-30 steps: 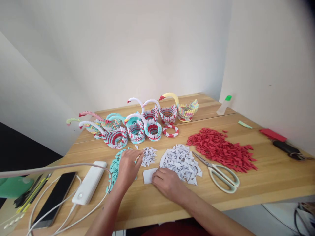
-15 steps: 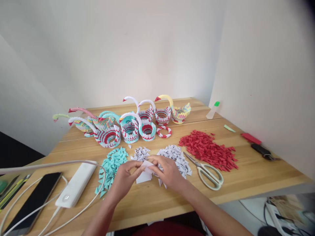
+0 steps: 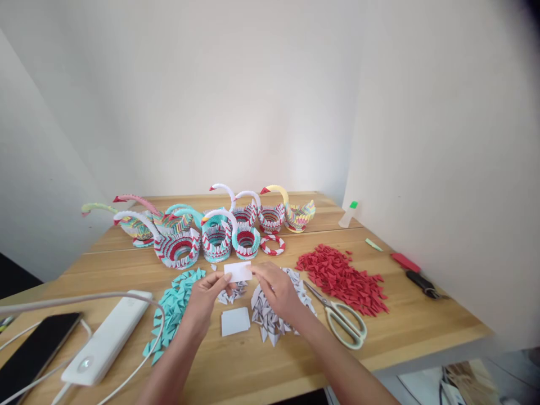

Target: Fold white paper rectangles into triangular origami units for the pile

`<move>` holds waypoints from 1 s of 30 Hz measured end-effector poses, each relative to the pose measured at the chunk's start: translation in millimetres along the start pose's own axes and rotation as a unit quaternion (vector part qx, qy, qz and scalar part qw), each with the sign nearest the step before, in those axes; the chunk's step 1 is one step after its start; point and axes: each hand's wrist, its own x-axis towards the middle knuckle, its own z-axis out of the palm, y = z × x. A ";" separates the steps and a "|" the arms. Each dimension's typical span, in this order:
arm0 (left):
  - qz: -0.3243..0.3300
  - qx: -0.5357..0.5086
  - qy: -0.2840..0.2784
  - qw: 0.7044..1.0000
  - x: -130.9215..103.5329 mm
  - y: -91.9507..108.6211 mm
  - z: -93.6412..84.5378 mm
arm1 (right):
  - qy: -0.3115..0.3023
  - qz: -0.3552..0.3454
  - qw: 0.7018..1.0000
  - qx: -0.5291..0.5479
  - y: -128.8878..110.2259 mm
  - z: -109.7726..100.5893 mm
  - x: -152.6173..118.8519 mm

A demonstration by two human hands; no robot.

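Note:
A small white rectangular slip of paper (image 3: 237, 271) is held up between my two hands over the table. My left hand (image 3: 207, 292) pinches its left side, thumb in front. At its right edge, the fingers of my right hand (image 3: 276, 287) are closed on the paper. Just below lies a small stack of white paper slips (image 3: 235, 322). Folded white paper triangles form a small pile (image 3: 233, 292) behind my hands and a larger pile (image 3: 270, 318) under my right hand. Turquoise paper triangles (image 3: 175, 304) are heaped beside my left hand.
Several folded-paper swans (image 3: 177, 247) stand at the back, near a red-and-white paper ring (image 3: 273, 245). Red triangles (image 3: 341, 278) and scissors (image 3: 343, 320) lie to the right. A power bank (image 3: 107, 337), a phone (image 3: 37, 351) and looping white cables occupy the left.
The paper slip has been raised off the stack and now faces me flat between both hands. The stack below shows fully. The camera view has shifted, moving the table lower and leftward.

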 end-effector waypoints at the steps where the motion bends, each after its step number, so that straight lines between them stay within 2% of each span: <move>1: -0.003 -0.007 -0.010 1.000 0.3 -1.7 0.1 | -0.018 -0.029 0.999 -0.008 2.7 1.7 1.5; 6: -0.017 -0.030 -0.067 0.997 2.1 -6.3 -1.1 | -0.035 -0.064 0.997 -0.006 12.9 7.1 8.7; 10: -0.013 -0.052 -0.075 0.996 4.5 -13.6 0.4 | -0.038 -0.056 0.997 0.029 12.7 12.4 7.4; 12: 0.009 -0.030 -0.057 0.998 3.9 -18.0 1.4 | -0.026 -0.020 0.998 0.060 12.3 15.5 4.6; 15: 0.054 0.029 -0.034 0.998 -0.1 -21.2 1.9 | 0.003 0.070 0.990 0.124 15.0 20.6 -0.6; 19: 0.068 0.054 -0.060 0.994 -5.3 -20.7 2.2 | 0.025 0.162 0.968 0.192 22.2 25.9 -6.6; 22: 0.062 0.034 -0.074 0.995 -5.9 -22.6 4.9 | 0.035 0.187 0.965 0.181 24.1 26.4 -8.7; 26: 0.073 0.064 -0.028 0.995 -5.2 -26.2 10.2 | 0.034 0.187 0.970 0.152 20.7 24.7 -9.3; 30: 0.099 0.101 -0.029 0.990 -6.3 -24.1 11.4 | 0.036 0.213 0.959 0.183 18.1 24.8 -9.3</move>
